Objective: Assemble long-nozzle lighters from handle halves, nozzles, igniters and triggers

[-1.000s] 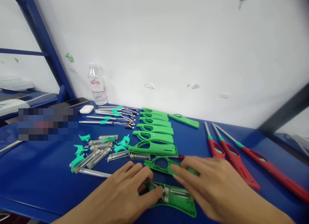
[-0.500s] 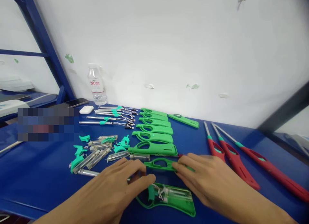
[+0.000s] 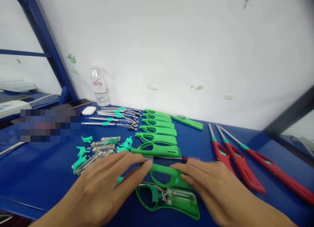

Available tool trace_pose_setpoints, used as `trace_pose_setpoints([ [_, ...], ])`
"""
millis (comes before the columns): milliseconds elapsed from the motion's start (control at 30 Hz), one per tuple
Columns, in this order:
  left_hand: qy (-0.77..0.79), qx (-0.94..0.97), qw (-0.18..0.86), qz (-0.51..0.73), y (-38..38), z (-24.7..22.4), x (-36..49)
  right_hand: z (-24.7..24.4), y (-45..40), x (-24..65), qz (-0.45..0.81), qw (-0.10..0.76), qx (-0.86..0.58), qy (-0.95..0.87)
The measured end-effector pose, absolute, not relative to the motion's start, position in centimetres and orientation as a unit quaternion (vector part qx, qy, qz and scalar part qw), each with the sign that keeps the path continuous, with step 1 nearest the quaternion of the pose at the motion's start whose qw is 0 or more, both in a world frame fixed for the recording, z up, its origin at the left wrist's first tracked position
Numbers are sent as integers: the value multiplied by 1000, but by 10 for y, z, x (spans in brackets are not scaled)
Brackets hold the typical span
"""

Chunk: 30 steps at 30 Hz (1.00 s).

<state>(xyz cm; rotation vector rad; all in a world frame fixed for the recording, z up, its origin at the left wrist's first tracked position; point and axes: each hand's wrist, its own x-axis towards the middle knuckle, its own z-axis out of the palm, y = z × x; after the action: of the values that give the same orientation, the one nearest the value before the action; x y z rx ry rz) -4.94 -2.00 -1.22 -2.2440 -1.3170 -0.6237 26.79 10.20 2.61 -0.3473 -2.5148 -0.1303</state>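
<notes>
My left hand (image 3: 115,178) pinches the front end of a green lighter shell half (image 3: 175,174) between thumb and fingers. At its handle end, my right hand (image 3: 211,184) grips the same shell half, fingers partly hidden. The shell's smooth outer side faces me, tilted. Just below it on the table lies a second green lighter shell half (image 3: 176,209), open side up. Inside that one sit a clear fuel tank (image 3: 183,195), white wires (image 3: 164,197) and a teal trigger (image 3: 154,193). A screwdriver (image 3: 184,159) lies behind, partly covered by my right hand.
Several green shell halves (image 3: 157,138) are lined up at the back. Metal lighter tubes with wires (image 3: 110,123), teal parts (image 3: 79,162) and clear tanks (image 3: 89,163) lie to the left. Red lighters (image 3: 236,158) rest at right. A water bottle (image 3: 100,89) stands by the wall.
The green shell half has come up off the table and moved toward me, tilting to show its outer side. My left fingers have closed on its front end.
</notes>
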Motion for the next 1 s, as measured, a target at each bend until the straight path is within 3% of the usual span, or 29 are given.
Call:
trace_pose_setpoints([
  [167,-470,-815,256,-220,-19,3,-51,24,101,267,-64,305,-163,-936],
  [433,-471,-827,186,-244,-14,20,-47,20,95,265,-79,289,-133,-945],
  [733,-523,-825,53,-207,-28,-14,-50,6,90,261,-66,217,-117,-967],
  [1000,-508,-839,88,-174,-21,-10,-47,6,88,265,-70,193,-119,-972],
])
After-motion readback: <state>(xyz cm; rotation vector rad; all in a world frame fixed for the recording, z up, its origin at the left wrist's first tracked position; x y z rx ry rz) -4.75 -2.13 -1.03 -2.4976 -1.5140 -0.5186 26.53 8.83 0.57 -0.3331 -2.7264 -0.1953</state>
